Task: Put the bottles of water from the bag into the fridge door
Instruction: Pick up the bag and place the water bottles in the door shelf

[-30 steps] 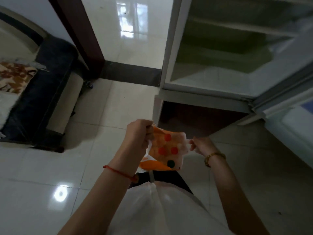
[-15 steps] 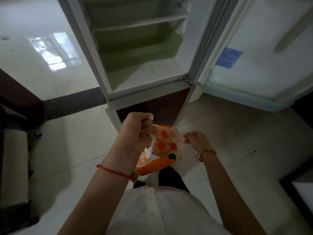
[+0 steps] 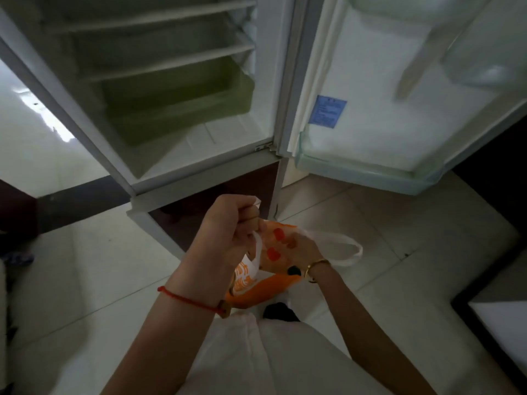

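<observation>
An orange and white plastic bag (image 3: 256,289) with red dots hangs in front of me at waist height. My left hand (image 3: 228,223) is a fist closed on one white handle of the bag. My right hand (image 3: 302,246) reaches into the bag's mouth, and whether it grips anything I cannot tell. The other handle (image 3: 342,252) loops loose to the right. No bottle shows; the bag hides its contents. The fridge door (image 3: 399,124) stands open at the right, with a clear lower door shelf (image 3: 356,172) along its bottom.
The fridge body (image 3: 171,95) is open ahead, with white shelves and a green drawer (image 3: 176,109) inside. Glossy pale floor tiles (image 3: 99,266) lie all around. A dark-edged piece of furniture (image 3: 499,323) stands at the lower right.
The view has swung right and closer to the fridge, bringing the open door fully into sight. My right hand let go of the handle and moved into the bag's mouth.
</observation>
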